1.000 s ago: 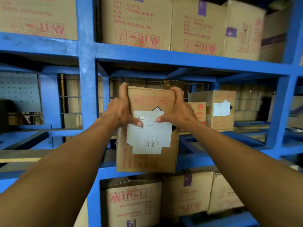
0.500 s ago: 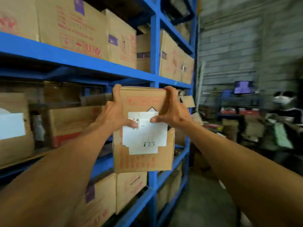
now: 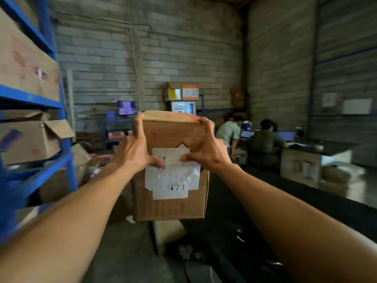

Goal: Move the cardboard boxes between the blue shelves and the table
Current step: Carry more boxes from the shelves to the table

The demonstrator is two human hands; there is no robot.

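The cardboard box (image 3: 173, 205) was held in mid-air, clear of the blue shelves (image 3: 68, 160) and short of the dark table (image 3: 326, 209). It was clamped near its top between the left hand (image 3: 132, 154) and right hand (image 3: 210, 152), with fingers curled over its edges. With the base unsupported, a slip was judged possible, or a knock against the table edge.

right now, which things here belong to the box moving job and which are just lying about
Job in hand:
- cardboard box, gripped by left hand and right hand
- blue shelves with stored boxes
- dark table

Just lying about:
- lit monitor
- seated person in pale shirt
- seated person in dark shirt
- yellow and orange boxes by the back wall
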